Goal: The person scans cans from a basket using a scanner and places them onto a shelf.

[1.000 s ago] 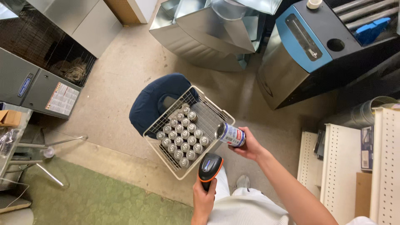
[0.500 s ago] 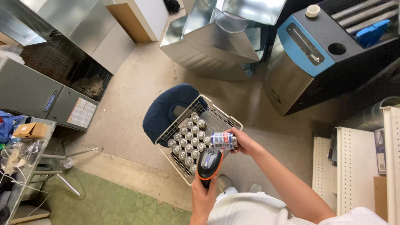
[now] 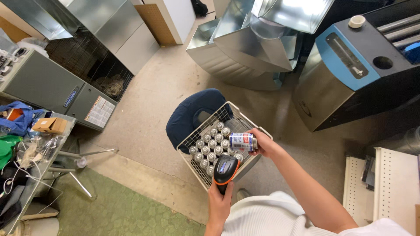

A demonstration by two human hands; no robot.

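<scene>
Cluttered table [image 3: 41,164]: far left edge of the view, bearing a small cardboard box [image 3: 51,125], blue and green cloth, and loose cables.
Grey furnace cabinet [image 3: 52,89]: upper left, standing on the concrete floor beside an open unit with a dark grille.
Navy stool cushion [image 3: 188,116]: centre, partly covered by the basket resting on it.
White wire basket [image 3: 256,129]: centre, tilted on the cushion and filled with rows of upright silver-lidded cans [image 3: 210,148] (lids facing the camera).
Left hand [image 3: 219,202]: low centre, clenched round the grip of a black-and-orange barcode scanner [image 3: 225,168], whose head points up at the basket's near edge.
Held can [image 3: 243,142]: lying sideways above the basket's right part, just beyond the scanner head (label side turned toward the scanner); its lid end points left.
Right hand [image 3: 264,142]: right of centre, fingers grasping the held can at its base end, forearm running down to the lower right.
Sheet-metal ductwork [image 3: 258,39]: upper centre.
Blue-and-black appliance [image 3: 350,65]: upper right, standing well apart from the basket.
White perforated shelving [image 3: 389,188]: lower right.
</scene>
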